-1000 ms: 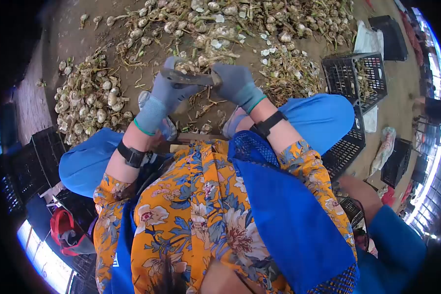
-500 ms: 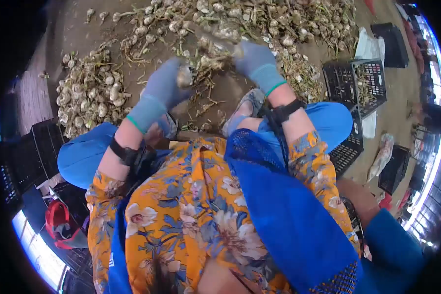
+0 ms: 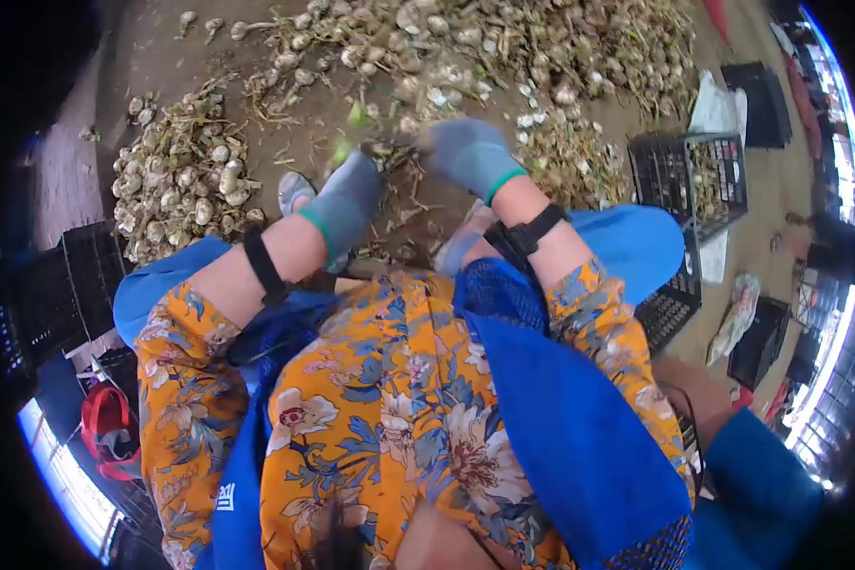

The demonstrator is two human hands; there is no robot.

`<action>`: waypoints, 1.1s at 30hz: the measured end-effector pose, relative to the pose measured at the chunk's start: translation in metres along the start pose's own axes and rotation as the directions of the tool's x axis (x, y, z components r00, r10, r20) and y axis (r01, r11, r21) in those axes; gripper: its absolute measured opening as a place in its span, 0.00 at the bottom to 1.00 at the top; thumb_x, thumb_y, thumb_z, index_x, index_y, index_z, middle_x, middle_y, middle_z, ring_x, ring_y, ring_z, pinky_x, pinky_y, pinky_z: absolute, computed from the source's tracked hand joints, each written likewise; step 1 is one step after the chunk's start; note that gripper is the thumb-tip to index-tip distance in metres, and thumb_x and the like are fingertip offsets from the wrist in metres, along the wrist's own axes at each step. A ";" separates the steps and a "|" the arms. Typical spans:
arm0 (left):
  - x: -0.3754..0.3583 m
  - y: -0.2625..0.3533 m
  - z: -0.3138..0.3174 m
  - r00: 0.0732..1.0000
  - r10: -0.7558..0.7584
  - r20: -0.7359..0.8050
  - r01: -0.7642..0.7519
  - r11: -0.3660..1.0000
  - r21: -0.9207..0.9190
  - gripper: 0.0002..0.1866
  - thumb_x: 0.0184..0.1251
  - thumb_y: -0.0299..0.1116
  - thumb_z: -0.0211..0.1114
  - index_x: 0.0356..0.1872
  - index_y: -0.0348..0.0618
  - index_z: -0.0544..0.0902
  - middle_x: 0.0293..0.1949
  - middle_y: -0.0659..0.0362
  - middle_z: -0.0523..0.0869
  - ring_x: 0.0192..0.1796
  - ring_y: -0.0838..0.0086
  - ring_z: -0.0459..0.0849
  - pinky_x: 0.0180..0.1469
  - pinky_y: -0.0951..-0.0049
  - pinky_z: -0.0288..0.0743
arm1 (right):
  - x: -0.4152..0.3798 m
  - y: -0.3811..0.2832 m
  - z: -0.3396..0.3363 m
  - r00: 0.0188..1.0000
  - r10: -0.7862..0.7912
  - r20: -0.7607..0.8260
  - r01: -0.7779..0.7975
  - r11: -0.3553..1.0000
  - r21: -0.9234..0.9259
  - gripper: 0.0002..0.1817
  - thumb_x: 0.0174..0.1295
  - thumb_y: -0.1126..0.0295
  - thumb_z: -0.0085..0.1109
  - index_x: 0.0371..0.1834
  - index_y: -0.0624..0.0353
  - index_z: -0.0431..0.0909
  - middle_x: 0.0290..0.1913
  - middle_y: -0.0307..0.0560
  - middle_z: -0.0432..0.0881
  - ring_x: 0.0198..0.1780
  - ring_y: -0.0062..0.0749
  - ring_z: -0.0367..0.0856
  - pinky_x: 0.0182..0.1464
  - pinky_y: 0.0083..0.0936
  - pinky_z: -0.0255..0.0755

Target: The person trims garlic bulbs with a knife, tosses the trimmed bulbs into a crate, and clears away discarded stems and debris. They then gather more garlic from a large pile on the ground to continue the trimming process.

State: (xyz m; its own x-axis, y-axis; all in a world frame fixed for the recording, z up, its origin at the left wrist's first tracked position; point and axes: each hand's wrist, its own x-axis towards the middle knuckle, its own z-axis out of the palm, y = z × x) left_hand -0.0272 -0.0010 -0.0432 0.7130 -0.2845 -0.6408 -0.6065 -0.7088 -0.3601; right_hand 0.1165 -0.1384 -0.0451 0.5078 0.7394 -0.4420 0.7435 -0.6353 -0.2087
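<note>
My left hand [image 3: 353, 190], in a grey glove with a green cuff edge, is curled low over the ground. My right hand [image 3: 473, 157], gloved alike, is close by on the right, knuckles up and fingertips smeared by motion. Between them runs a blurred dark strand of garlic stem [image 3: 397, 149]. Whatever my right fingers grip is hidden. A blurred green leaf [image 3: 341, 148] shows by my left fingers. Beyond my hands spreads a large heap of garlic bulbs with dry stems [image 3: 541, 47]. Left of my left hand lies a pile of garlic bulbs [image 3: 185, 180].
Loose cloves and husks [image 3: 570, 157] lie right of my right hand. A black plastic crate [image 3: 660, 166] stands beyond them, with another dark crate [image 3: 758, 104] farther back. Black crates [image 3: 90, 285] stand at the left. My blue-clad knees [image 3: 632, 242] flank the work area.
The garlic bulb seen at my left fingers is no longer visible. My left hand has moved right and slightly down; my right hand has shifted slightly left and down, narrowing the gap.
</note>
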 end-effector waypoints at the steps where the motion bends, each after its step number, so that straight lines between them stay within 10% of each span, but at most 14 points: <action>1: -0.005 -0.011 0.009 1.000 -0.028 0.006 0.028 1.000 0.002 0.10 0.62 0.31 0.58 0.39 0.54 0.87 0.39 0.62 0.87 0.44 0.68 0.85 0.43 0.67 0.74 | -0.008 0.011 -0.013 0.991 0.130 0.032 -0.130 0.991 0.010 0.16 0.55 0.63 0.55 0.44 0.54 0.83 0.44 0.54 0.85 0.47 0.48 0.84 0.49 0.40 0.77; 7: -0.087 -0.151 0.135 0.752 -0.336 0.567 0.488 0.863 -0.135 0.17 0.60 0.45 0.63 0.46 0.48 0.86 0.44 0.56 0.87 0.49 0.62 0.84 0.46 0.58 0.75 | -0.034 0.059 -0.029 0.930 0.366 0.027 -0.366 0.931 -0.009 0.16 0.60 0.57 0.53 0.43 0.55 0.82 0.45 0.57 0.83 0.48 0.53 0.82 0.51 0.44 0.75; 10: -0.048 -0.197 0.199 0.841 -0.158 0.517 0.495 0.607 -0.621 0.26 0.59 0.49 0.65 0.53 0.41 0.81 0.47 0.51 0.85 0.53 0.52 0.81 0.54 0.57 0.74 | -0.023 0.048 -0.028 0.963 0.269 0.021 -0.268 0.963 -0.026 0.16 0.60 0.56 0.53 0.40 0.55 0.81 0.43 0.56 0.84 0.47 0.53 0.82 0.50 0.45 0.75; 12: 0.013 -0.198 0.218 0.849 -0.470 0.243 0.419 0.317 -0.851 0.36 0.56 0.53 0.67 0.62 0.41 0.73 0.55 0.49 0.81 0.58 0.49 0.77 0.60 0.59 0.71 | -0.008 0.045 -0.004 0.979 0.199 0.042 -0.203 0.972 0.115 0.16 0.59 0.55 0.54 0.40 0.55 0.79 0.40 0.56 0.84 0.45 0.53 0.82 0.48 0.45 0.75; 14: 0.079 -0.196 0.229 0.667 -0.670 0.325 0.481 0.054 -0.875 0.39 0.56 0.54 0.67 0.66 0.45 0.68 0.62 0.48 0.74 0.61 0.51 0.75 0.60 0.60 0.71 | 0.004 0.027 -0.010 0.970 0.217 0.113 -0.228 0.969 0.094 0.16 0.59 0.55 0.55 0.40 0.54 0.78 0.40 0.56 0.84 0.45 0.52 0.82 0.47 0.45 0.75; 18: 0.143 -0.189 0.224 0.484 -0.752 0.447 0.653 -0.030 -0.757 0.29 0.56 0.50 0.66 0.57 0.48 0.75 0.53 0.47 0.80 0.59 0.59 0.79 0.59 0.59 0.73 | 0.018 0.023 -0.001 0.946 0.220 0.236 -0.246 0.965 0.087 0.15 0.58 0.55 0.55 0.41 0.53 0.76 0.38 0.57 0.83 0.43 0.52 0.82 0.45 0.46 0.75; 21: 0.142 -0.195 0.217 0.546 -0.651 0.528 0.660 -0.053 -0.749 0.30 0.57 0.51 0.67 0.56 0.43 0.74 0.56 0.49 0.79 0.57 0.52 0.78 0.56 0.58 0.74 | 0.024 0.025 -0.005 0.941 0.220 0.258 -0.259 0.957 0.130 0.14 0.58 0.55 0.56 0.40 0.52 0.75 0.37 0.56 0.83 0.43 0.52 0.82 0.44 0.46 0.75; 23: 0.135 -0.184 0.218 0.541 -0.687 0.485 0.615 -0.070 -0.786 0.29 0.55 0.46 0.71 0.54 0.42 0.75 0.50 0.51 0.82 0.50 0.57 0.82 0.54 0.62 0.75 | 0.024 0.029 -0.001 0.957 0.202 0.210 -0.235 0.961 0.149 0.14 0.57 0.55 0.57 0.38 0.52 0.75 0.37 0.54 0.84 0.42 0.52 0.83 0.44 0.46 0.75; 26: 0.114 -0.158 0.189 0.621 -0.748 0.236 -0.044 -0.334 -0.942 0.30 0.48 0.40 0.78 0.51 0.42 0.75 0.37 0.60 0.80 0.34 0.74 0.77 0.40 0.67 0.75 | 0.020 0.030 0.006 0.982 0.187 0.035 -0.190 0.961 0.200 0.14 0.53 0.55 0.62 0.38 0.48 0.76 0.32 0.50 0.83 0.37 0.51 0.82 0.39 0.45 0.74; 33: 0.035 -0.113 0.038 0.665 -0.738 -0.114 -0.512 -0.339 -0.789 0.28 0.51 0.33 0.75 0.54 0.39 0.76 0.50 0.56 0.80 0.51 0.72 0.79 0.56 0.70 0.72 | -0.011 0.007 -0.021 0.971 0.097 -0.218 -0.020 0.945 0.328 0.14 0.52 0.60 0.63 0.38 0.54 0.74 0.33 0.49 0.83 0.38 0.50 0.83 0.40 0.43 0.75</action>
State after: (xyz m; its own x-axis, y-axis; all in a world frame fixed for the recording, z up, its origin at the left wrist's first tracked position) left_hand 0.0532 0.0940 -0.0510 0.9621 0.2598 -0.0830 0.1184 -0.1236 0.9852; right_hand 0.1257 -0.1461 -0.0235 0.6601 0.7052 -0.2589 0.5494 -0.6882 -0.4739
